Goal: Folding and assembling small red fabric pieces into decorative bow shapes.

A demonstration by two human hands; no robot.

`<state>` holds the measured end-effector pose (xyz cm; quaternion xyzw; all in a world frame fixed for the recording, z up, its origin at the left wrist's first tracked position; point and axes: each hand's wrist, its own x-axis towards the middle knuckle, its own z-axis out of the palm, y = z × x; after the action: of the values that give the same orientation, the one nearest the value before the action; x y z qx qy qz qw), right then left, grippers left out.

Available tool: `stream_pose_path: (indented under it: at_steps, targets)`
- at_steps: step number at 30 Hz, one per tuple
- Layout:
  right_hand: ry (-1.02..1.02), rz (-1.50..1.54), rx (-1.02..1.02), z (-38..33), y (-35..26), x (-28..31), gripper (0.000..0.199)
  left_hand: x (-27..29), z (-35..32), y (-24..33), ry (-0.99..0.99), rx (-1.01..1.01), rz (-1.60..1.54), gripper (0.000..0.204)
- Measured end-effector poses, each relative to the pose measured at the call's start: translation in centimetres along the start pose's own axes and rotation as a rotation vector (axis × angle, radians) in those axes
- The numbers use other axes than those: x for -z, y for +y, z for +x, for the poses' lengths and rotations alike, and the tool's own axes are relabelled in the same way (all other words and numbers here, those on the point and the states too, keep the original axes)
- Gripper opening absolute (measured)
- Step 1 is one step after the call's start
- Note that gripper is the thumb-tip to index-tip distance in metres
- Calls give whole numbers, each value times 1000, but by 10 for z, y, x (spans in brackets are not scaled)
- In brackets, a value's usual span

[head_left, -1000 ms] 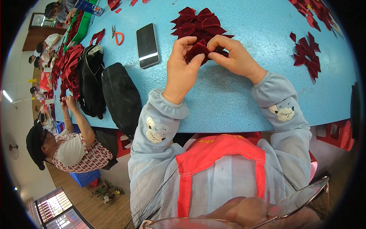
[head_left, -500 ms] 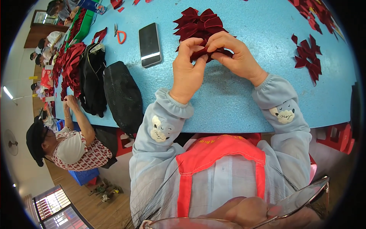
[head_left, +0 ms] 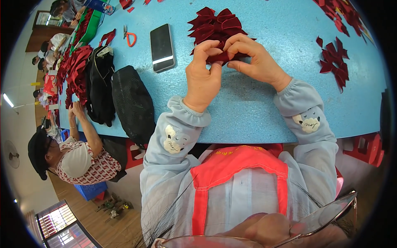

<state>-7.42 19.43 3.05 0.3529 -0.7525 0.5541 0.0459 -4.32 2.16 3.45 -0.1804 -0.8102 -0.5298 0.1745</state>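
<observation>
Fabric (head_left: 222, 57), dark red, is held over the blue desk (head_left: 248, 111), with both hands close together on it. The left hand (head_left: 202, 80) pinches it between thumb and fingers; the right hand (head_left: 262, 64) curls round its three o'clock side, fingertips touching, though whether its thumb grips too cannot be told. Just beyond them at twelve o'clock lies a cluster of dark red bows (head_left: 217, 25), partly covered by the fingers. A phone (head_left: 162, 47) rests at nine o'clock, with orange-handled scissors (head_left: 131, 39) farther out that way. Toward eight lie a black mesh bag (head_left: 132, 103) and a black zipped bag (head_left: 100, 91). Another bow cluster (head_left: 334, 62) sits well apart at three. Beyond the bags, at eight, a co-worker (head_left: 82, 161) in a dark cap sits at the desk's edge.
</observation>
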Motion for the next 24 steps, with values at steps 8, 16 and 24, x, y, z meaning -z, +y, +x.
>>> stream_pose_path:
  at_steps: [8,16,24]
  targets:
    - [-61,-1,-10,0,7,7,16,0,2,2,-2,197,-251,35]
    - [-87,1,-19,1,5,10,15,-2,1,1,12,232,-351,33]
    - [-49,13,-134,-1,8,6,11,-4,1,0,43,252,-359,31]
